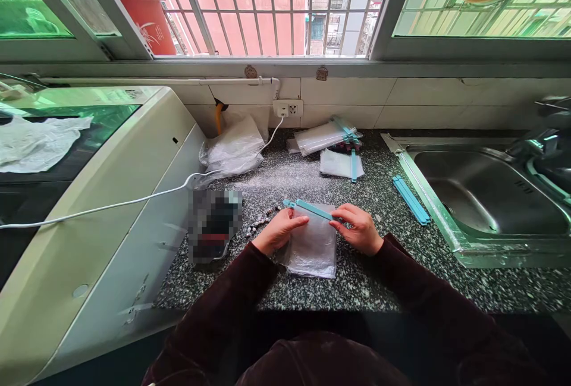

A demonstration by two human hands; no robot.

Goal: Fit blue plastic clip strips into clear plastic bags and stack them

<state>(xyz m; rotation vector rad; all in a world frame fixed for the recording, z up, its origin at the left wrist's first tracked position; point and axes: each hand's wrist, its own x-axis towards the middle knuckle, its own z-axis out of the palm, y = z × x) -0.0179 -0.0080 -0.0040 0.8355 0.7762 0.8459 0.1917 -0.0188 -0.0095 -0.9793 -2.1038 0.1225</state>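
A clear plastic bag [312, 249] lies flat on the speckled counter [379, 195] in front of me. A light blue sealing clip [307, 208] runs across its top edge. My left hand [279, 231] pinches the bag's upper left corner just under the clip. My right hand [359, 228] pinches the clip's right end and the bag's top right corner. Both sleeves are dark maroon.
Two loose blue clips [411, 200] lie by the steel sink [486, 195] on the right. Clipped bags [328, 136] and one more clipped bag [341, 164] sit at the back. Crumpled plastic [234, 148], a white cable [134, 200], a blurred object [214, 225] and a white appliance [111, 225] are left.
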